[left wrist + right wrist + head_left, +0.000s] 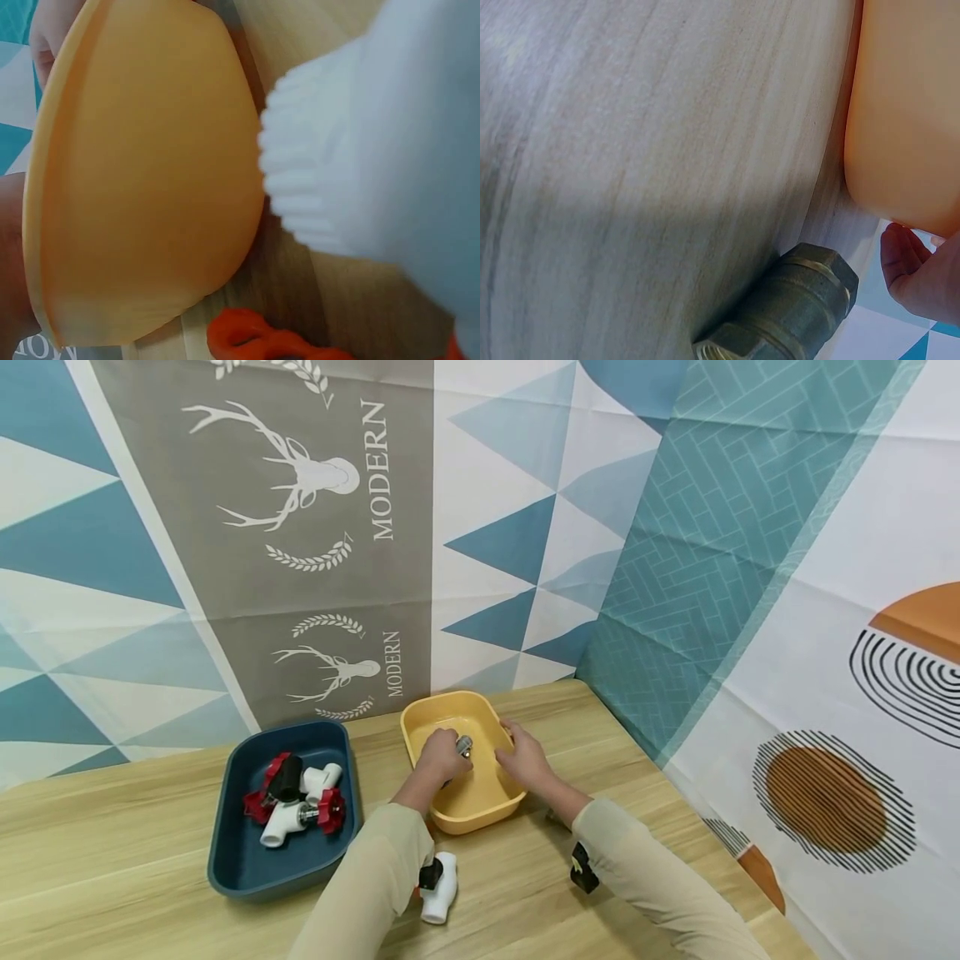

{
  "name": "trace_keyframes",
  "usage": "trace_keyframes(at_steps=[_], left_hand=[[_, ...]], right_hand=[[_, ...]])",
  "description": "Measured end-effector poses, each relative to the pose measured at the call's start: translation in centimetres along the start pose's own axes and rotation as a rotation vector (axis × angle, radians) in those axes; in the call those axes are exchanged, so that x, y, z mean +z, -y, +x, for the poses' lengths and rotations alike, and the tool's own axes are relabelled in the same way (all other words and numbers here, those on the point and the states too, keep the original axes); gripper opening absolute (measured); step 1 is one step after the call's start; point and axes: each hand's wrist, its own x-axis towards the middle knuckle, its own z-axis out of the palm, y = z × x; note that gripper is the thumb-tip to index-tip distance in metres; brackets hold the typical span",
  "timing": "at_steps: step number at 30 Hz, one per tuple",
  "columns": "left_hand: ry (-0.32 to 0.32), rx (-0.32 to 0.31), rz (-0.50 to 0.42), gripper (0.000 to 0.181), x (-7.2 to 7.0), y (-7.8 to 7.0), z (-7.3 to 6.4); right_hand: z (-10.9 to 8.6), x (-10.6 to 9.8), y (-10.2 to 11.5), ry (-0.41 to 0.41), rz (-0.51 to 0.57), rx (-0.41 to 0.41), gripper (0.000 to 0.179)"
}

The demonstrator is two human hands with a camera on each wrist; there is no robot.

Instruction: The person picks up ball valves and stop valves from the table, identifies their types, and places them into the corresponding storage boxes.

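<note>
In the head view, a yellow plastic bin (468, 822) stands near the back wall. My left hand (441, 758) reaches inside it and grips a small metal fitting (464, 744), mostly covered by the fingers. On the bin's right side my right hand (527, 762) holds the rim, thumb inward. The left wrist view shows the bin's outer wall (150, 172) close up. A white plastic valve (441, 891) with an orange-red handle (259, 335) lies under my left forearm. Beside the bin, below my right wrist, lies a brass threaded fitting (787, 304).
To the left a dark blue bin (225, 827) holds white pipe valves (283, 823) with red knobs (331, 811) and a black cylindrical piece (286, 778). Patterned cloth walls (495, 568) rise behind and to the right of the wooden table (97, 860).
</note>
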Motion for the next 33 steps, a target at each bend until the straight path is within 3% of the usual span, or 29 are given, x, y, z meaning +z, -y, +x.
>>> trace_keyframes(at_steps=[7, 14, 21, 27, 33], left_hand=[[0.04, -0.028, 0.037, 0.033, 0.4, 0.0, 0.0], [0.05, -0.009, 0.063, 0.041, 0.4, -0.2, -0.1], [-0.009, 0.034, -0.035, 0.056, -0.9, -0.5, -0.8], [-0.054, 0.041, -0.094, 0.05, -2.2, -0.3, -1.6], [-0.129, 0.091, -0.149, 0.045, -3.6, 0.2, -2.5]], right_hand=[[0.0, 0.2, 0.0, 0.002, 0.0, 0.003, 0.055], [-0.1, 0.1, 0.0, 0.001, -0.009, 0.01, 0.055], [-0.1, -0.1, 0.2, 0.005, -0.006, 0.021, 0.055], [-0.2, -0.1, 0.2, 0.007, -0.018, 0.024, 0.056], [-0.1, -0.3, 0.2, 0.003, -0.042, 0.02, 0.055]])
